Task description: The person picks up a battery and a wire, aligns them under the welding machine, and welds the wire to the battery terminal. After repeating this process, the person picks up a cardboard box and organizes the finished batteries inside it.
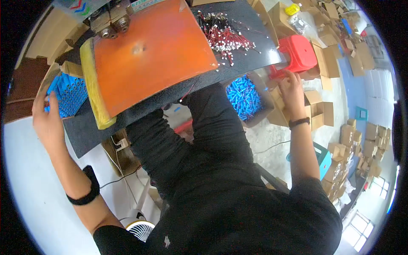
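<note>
At the far left, my left hand (49, 121) reaches to a cardboard box of blue cylindrical battery cells (71, 100) packed upright in rows. Its thumb and fingers close around the end of a loose blue battery cell (53, 85) that leans on top. On the right, my right hand (292, 93) is raised beside a bin of loose blue cells (243, 98), its fingers loosely bent and apart. Nothing shows in that hand. Its fingertips come close to a red plastic stool (299, 54), and I cannot tell whether they touch it.
An orange board (153, 51) with a yellow padded edge (97, 85) covers much of the dark table (255, 44). Two metal rollers (114, 27) stand at its far end. A heap of red and black wires with white connectors (227, 38) lies right of it. Cardboard boxes (316, 110) fill the right side.
</note>
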A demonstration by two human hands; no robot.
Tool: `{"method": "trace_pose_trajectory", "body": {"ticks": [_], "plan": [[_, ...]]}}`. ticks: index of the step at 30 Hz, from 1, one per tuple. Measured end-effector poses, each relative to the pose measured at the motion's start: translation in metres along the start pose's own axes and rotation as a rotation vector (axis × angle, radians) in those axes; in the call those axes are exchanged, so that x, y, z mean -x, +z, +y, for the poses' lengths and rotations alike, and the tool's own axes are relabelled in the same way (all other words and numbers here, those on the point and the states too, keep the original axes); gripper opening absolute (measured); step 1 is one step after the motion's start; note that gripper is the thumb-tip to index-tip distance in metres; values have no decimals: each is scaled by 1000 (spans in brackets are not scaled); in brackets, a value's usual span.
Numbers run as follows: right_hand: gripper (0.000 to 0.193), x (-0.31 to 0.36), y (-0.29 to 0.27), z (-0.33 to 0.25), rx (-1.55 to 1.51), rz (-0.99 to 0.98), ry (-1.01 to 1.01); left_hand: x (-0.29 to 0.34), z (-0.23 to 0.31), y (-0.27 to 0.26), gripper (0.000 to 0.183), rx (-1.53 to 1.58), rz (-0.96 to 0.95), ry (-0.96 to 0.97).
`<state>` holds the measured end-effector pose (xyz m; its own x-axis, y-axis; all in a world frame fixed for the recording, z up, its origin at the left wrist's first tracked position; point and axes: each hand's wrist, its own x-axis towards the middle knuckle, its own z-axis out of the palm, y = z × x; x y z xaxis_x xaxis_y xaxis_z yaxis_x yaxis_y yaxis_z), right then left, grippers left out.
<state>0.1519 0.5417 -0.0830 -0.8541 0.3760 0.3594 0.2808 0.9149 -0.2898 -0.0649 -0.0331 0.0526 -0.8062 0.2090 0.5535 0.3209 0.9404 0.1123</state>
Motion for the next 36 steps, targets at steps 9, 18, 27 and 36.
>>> {"method": "trace_pose_trajectory", "body": {"ticks": [9, 18, 27, 36], "plan": [[24, -82, 49, -93, -91, -114, -122, 11, 157, 13, 23, 289, -347, 181], [18, -114, 3, -88, -70, -88, -172, -2, 163, 21, 24, 314, -479, 238], [26, -125, -25, -89, -148, -126, -210, 3, 169, 34, 27, 435, -436, 39], [17, -130, -72, -103, -713, 73, -56, 8, 170, 44, 27, 563, -361, 18]]}}
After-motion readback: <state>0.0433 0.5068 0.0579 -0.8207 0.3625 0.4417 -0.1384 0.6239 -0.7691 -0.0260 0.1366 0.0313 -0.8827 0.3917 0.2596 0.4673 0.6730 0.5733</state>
